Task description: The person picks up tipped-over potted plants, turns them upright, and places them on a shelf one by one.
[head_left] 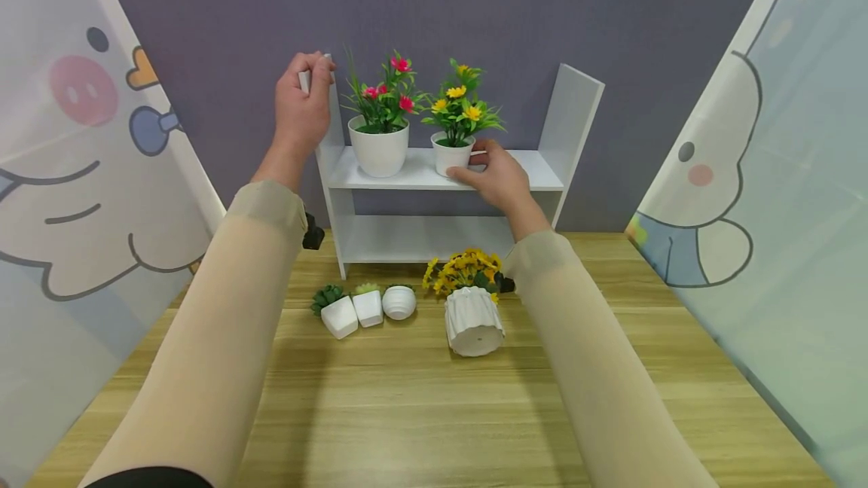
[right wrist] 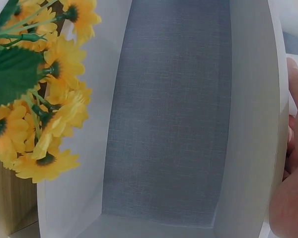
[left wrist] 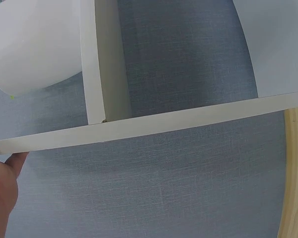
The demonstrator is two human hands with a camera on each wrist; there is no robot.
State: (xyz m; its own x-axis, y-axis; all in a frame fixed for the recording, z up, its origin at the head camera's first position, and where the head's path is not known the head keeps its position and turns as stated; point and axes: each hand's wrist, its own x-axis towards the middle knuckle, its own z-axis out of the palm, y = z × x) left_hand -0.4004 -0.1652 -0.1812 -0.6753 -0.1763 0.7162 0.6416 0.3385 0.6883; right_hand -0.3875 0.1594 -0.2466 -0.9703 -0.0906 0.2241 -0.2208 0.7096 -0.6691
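A white two-tier shelf stands at the back of the wooden table. My left hand grips the top of the shelf's left upright. My right hand holds the small white pot of yellow flowers on the upper board. Beside it stands a larger white pot with pink flowers. In the left wrist view the shelf's board edge and a white pot show. In the right wrist view, yellow flowers hang beside the shelf's lower bay.
On the table before the shelf lie a tipped ribbed white pot with yellow flowers and three small white succulent pots. Cartoon-printed panels flank both sides; a grey wall closes the back.
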